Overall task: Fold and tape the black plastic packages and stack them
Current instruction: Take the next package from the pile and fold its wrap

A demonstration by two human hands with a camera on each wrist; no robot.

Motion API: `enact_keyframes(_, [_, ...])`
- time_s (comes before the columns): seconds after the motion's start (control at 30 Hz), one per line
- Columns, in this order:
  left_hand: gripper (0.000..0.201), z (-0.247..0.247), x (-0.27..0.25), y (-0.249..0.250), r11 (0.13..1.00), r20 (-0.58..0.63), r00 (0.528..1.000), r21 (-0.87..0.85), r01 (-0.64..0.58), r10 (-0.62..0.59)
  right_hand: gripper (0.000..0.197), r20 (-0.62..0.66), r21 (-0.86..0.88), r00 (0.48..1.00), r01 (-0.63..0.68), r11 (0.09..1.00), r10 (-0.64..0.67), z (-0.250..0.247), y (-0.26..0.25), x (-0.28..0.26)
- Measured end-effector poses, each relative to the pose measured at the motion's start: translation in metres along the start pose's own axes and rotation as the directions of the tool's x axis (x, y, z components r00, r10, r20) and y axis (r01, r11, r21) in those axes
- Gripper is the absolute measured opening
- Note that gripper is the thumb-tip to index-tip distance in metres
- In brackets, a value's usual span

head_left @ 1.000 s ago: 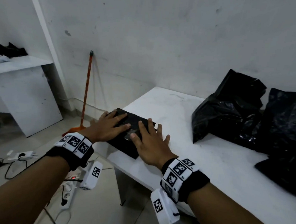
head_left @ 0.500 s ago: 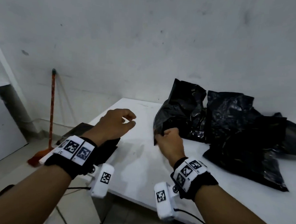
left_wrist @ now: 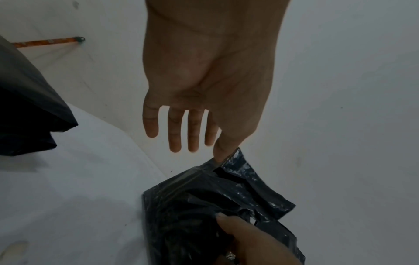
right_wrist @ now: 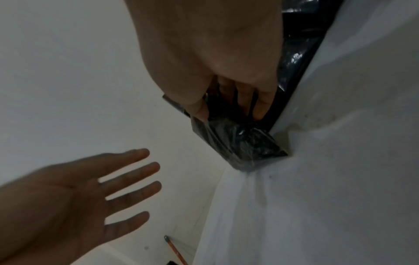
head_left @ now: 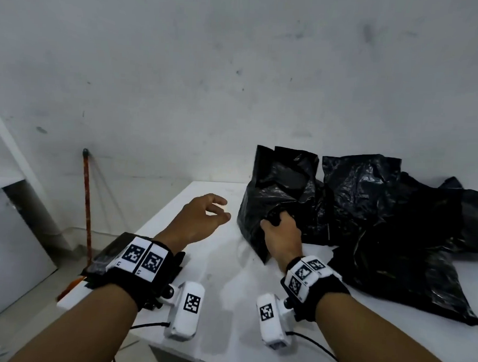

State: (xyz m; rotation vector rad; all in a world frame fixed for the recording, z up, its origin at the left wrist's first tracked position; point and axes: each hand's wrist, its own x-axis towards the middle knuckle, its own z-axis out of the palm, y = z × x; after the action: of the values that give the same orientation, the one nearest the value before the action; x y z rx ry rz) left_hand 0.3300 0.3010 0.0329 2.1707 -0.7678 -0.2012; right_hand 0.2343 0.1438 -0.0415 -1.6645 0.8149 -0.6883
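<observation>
Since a moment ago, your left hand (head_left: 199,220) has opened out from a loose curl and pushed further forward over the desk (head_left: 226,291), and your right hand (head_left: 280,235) is still clamped on the same black plastic package (head_left: 273,199). Right now that right hand has fingers and thumb curled round a bunch of the crinkled plastic at the package's near lower edge; the right wrist view shows the fingertips (right_wrist: 260,111) dug into the folds, with a corner of the plastic touching the desk. Your left hand hovers just beside the package, palm empty, fingers (left_wrist: 174,136) straight and spread, holding nothing. More loose black bags (head_left: 396,230) lie heaped to the right on the desk. Back at the near left corner, partly hidden under your left wrist, sits the folded black package (head_left: 109,254). An orange pole (head_left: 86,200) leans against the wall.
</observation>
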Motion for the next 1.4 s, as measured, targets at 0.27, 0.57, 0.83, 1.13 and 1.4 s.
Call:
enact_keyframes(0.27, [0.093,0.023,-0.001,-0.001,0.941,0.09,0.992,-0.321,0.107,-0.082,0.022,0.347,0.069,0.932,0.083,0.994,-0.102,-0.095,0.01,-0.024])
enact_keyframes(0.57, [0.025,0.075,-0.04,0.005,0.77,0.103,0.993,-0.638,0.019,0.061,0.027,0.495,0.07,0.868,-0.009,0.998,-0.027,-0.165,0.01,-0.052])
enact_keyframes(0.83, [0.05,0.114,-0.079,0.018,0.606,0.343,0.925,-0.775,0.18,0.164,0.043,0.435,0.34,0.891,-0.029,0.94,-0.13,-0.201,0.028,-0.071])
enact_keyframes(1.13, [0.055,0.125,-0.091,0.034,0.665,0.35,0.905,-0.739,0.107,0.243,0.048,0.345,0.408,0.913,0.064,0.911,-0.218,-0.215,0.031,-0.08])
enact_keyframes(1.4, [0.054,0.123,-0.095,0.033,0.69,0.282,0.923,-0.724,0.027,0.26,0.049,0.179,0.29,0.934,0.251,0.924,-0.31,-0.215,0.035,-0.086])
